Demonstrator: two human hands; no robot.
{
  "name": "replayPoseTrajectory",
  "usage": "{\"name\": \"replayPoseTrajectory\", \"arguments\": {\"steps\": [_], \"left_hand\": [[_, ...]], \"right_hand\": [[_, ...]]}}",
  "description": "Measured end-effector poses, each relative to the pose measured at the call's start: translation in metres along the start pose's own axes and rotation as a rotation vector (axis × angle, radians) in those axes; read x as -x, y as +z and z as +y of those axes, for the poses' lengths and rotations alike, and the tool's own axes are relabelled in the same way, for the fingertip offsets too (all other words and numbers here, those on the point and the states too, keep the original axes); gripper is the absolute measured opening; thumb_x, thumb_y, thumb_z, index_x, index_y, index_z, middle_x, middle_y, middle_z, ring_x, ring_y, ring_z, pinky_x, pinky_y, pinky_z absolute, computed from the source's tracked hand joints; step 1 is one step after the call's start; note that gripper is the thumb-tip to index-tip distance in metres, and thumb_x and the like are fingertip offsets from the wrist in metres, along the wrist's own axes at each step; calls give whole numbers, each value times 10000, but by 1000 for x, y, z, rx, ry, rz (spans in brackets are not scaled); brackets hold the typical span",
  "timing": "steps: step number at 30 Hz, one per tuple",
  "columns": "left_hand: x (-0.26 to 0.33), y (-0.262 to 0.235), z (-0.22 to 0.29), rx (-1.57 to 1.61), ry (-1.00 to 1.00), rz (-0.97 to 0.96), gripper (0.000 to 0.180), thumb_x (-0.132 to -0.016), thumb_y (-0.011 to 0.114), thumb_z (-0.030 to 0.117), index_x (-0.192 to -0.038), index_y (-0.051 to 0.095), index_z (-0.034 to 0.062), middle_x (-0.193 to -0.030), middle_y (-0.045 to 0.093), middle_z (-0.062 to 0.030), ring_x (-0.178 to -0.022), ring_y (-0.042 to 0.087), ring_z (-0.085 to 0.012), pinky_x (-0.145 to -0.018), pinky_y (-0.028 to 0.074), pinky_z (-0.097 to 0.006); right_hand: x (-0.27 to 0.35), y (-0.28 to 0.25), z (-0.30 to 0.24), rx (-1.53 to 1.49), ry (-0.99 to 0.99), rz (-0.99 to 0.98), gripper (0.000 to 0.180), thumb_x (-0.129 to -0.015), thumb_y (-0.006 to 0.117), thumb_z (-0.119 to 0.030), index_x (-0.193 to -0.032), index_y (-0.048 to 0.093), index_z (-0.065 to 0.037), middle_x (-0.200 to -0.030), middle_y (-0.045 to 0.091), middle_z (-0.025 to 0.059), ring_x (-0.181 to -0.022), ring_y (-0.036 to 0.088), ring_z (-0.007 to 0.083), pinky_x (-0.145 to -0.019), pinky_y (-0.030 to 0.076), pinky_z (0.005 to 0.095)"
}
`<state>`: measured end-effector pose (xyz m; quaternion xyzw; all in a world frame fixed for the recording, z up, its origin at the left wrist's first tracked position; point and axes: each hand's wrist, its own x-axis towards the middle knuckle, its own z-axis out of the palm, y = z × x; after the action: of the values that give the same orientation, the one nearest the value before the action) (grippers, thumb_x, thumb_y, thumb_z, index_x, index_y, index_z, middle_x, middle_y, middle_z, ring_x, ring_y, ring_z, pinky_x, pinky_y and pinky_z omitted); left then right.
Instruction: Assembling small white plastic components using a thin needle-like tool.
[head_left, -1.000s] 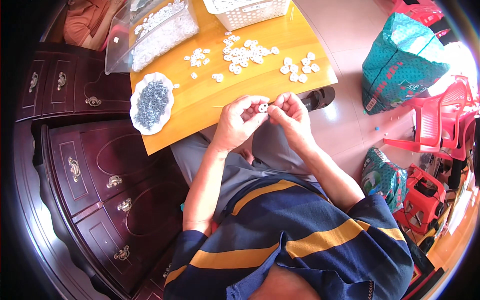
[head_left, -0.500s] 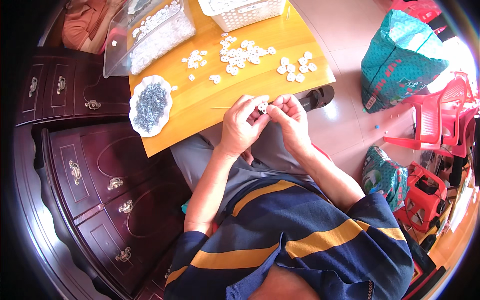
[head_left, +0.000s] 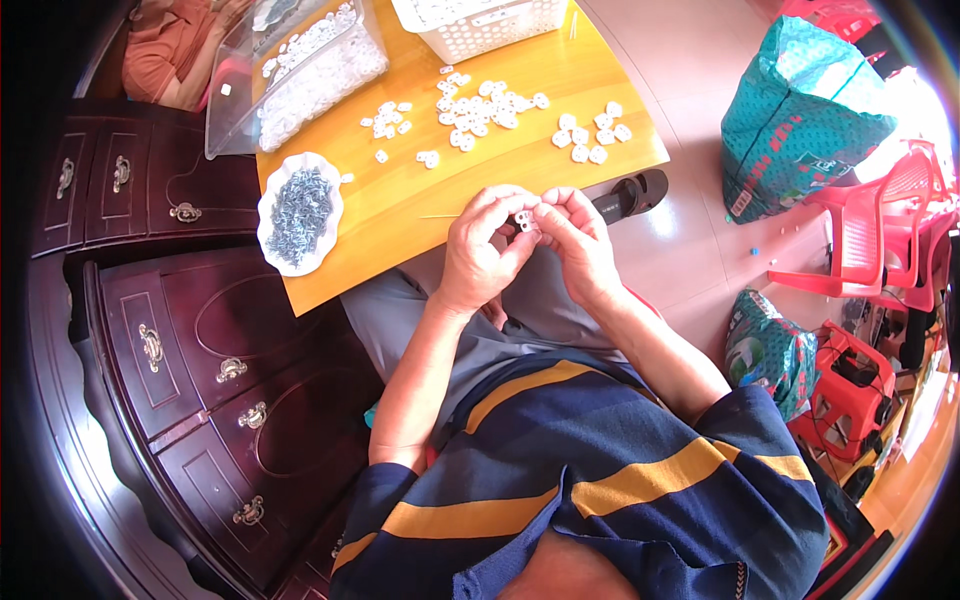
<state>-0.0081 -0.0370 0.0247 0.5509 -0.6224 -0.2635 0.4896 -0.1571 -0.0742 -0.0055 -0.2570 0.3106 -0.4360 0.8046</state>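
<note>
In front of my lap, near the table's front edge, my left hand [head_left: 478, 252] is closed, pinching a small white plastic piece with dark holes [head_left: 524, 221] between its fingertips. Close against the piece's right side, my right hand [head_left: 580, 248] has thumb and fingers pressed together. Whatever those fingertips grip is too small to make out. To the left, a white scalloped dish [head_left: 267, 212] holds a heap of small grey metal screws [head_left: 303, 215]. Loose white pieces lie on the table in a large pile [head_left: 480, 115], a smaller cluster [head_left: 386, 122] and a group at right [head_left: 580, 135].
The yellow table [head_left: 375, 222] bears a clear bin [head_left: 232, 125] of white parts and a white perforated basket [head_left: 470, 45]. Dark wooden drawers [head_left: 220, 310] flank my left. A teal bag [head_left: 790, 120] and red chair [head_left: 860, 240] stand at right. Another person's arm [head_left: 195, 60] shows far left.
My right fingertips have shifted slightly left, over the top of the white piece, which has tilted a little in my left hand. Things on the table have stayed put.
</note>
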Motion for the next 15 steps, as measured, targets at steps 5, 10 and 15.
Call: {"name": "replayPoseTrajectory", "arguments": {"steps": [5, 10, 15], "left_hand": [[3, 2, -2, 4, -31, -26, 335, -812, 752, -40, -1132, 680, 31, -1123, 672, -96, -902, 695, -214, -715, 591, -298], [4, 4, 0, -116, -13, -7, 368, -816, 784, -20, -1168, 685, 22, -1128, 689, -109, -906, 700, -198, -741, 583, -289], [6, 2, -5, -177, 13, -14, 355, -822, 789, -2, -1164, 693, 12, -1058, 706, -117, -831, 706, -209, -723, 575, -299]], "right_hand": [[-1, -1, 2, -11, -10, -12, 142, -975, 671, -47, -1070, 565, -47, -914, 678, 19, -805, 623, 72, -776, 497, 217], [-1, 1, 2, -1, -20, 20, 149, -964, 677, -28, -1065, 568, -42, -887, 681, 26, -786, 633, 76, -772, 508, 219], [-2, -2, 1, 13, -3, 26, 132, -958, 684, -32, -1040, 581, -43, -883, 681, 19, -784, 632, 71, -759, 505, 217]]}}
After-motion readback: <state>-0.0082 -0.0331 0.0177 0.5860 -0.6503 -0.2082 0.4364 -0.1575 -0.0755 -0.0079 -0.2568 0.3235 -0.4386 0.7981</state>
